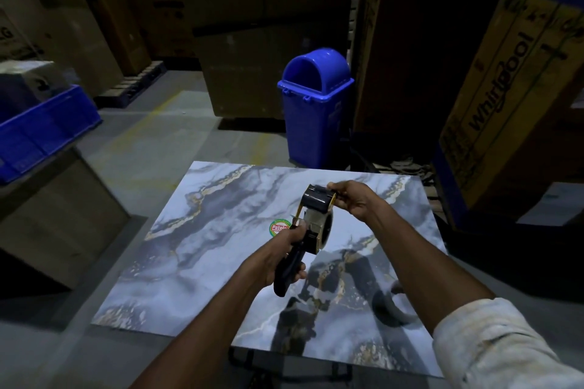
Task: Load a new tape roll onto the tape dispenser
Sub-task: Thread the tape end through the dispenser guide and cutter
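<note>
1. Above the middle of the marble-patterned table [221,246], clear of its surface: tape dispenser [311,227], tilted, handle toward the near left, roller end toward the far right.
2. Left hand [286,257]: closed in a full fist around the dark handle [286,275], lower end of the handle poking out below the fingers.
3. Right hand [352,200]: fingers drawn together in a pinch at the far end of the dispenser, just beside the dark roller [317,200]; exactly what sits between the fingertips cannot be told, too small and dim.
4. Tape roll [325,227]: seated in the dispenser frame, edge-on, pale band with a dark rim, directly below the roller.
5. On the table just left of the dispenser: round red and green sticker [279,227], partly hidden behind the left hand.
6. On the near right part of the table: dark ring-shaped thing [390,309], lying flat, partly covered by the right forearm; whether an empty core or another roll cannot be told.
7. On the right forearm, at the near right corner: pale rolled sleeve [505,344].
8. Beyond the far edge of the table, on the floor: blue bin [314,110] with a domed hood.
9. At far left: blue crate [44,133] resting on a cardboard box [63,215].
10. At right: tall cardboard carton [512,98] printed "Whirlpool", leaning.
</note>
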### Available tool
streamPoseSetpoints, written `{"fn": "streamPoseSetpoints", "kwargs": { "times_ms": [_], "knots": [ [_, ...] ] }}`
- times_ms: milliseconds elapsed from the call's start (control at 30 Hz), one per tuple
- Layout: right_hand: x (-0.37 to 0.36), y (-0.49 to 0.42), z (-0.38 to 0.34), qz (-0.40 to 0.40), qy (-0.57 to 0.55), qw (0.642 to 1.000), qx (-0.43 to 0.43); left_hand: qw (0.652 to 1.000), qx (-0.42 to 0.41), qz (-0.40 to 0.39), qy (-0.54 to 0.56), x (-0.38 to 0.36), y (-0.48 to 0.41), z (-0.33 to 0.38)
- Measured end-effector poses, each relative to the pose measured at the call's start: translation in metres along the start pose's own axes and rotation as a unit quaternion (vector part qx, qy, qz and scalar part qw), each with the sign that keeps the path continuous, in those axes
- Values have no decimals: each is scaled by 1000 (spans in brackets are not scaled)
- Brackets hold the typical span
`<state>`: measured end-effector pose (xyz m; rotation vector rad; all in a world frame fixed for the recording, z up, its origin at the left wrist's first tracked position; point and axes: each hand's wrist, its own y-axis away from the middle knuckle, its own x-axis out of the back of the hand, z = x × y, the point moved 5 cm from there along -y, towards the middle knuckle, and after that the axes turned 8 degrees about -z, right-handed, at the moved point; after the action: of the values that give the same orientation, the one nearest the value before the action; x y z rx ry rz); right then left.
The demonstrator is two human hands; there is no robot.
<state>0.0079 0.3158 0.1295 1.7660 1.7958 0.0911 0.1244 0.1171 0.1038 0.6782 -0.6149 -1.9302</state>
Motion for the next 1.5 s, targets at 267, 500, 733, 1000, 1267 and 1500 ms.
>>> {"fn": "streamPoseSetpoints", "kwargs": {
  "times_ms": [267, 500, 733, 1000, 1267, 1500],
  "knots": [
    [-10, -5, 5, -22, -5, 1000, 15, 999, 33, 41, -13, -3, 0, 3],
    [-16, -3, 3, -16, 16, 1000, 12, 997, 48, 47, -49, 4, -5, 3],
    [-16, 4, -2, -46, -17, 998, -31, 998, -6, 39, -52, 11, -13, -7],
    [-12, 14, -1, -7, -7, 997, -80, 999, 5, 17, -34, 14, -13, -10],
    [-1, 31, 8, 158, 42, 979, 125, 1000, 23, -5, 5, 14, -14, 1],
    [-16, 89, 103, 180, 238, 940, 164, 998, -9, 4, 67, 5, -20, 17]
  ]
}}
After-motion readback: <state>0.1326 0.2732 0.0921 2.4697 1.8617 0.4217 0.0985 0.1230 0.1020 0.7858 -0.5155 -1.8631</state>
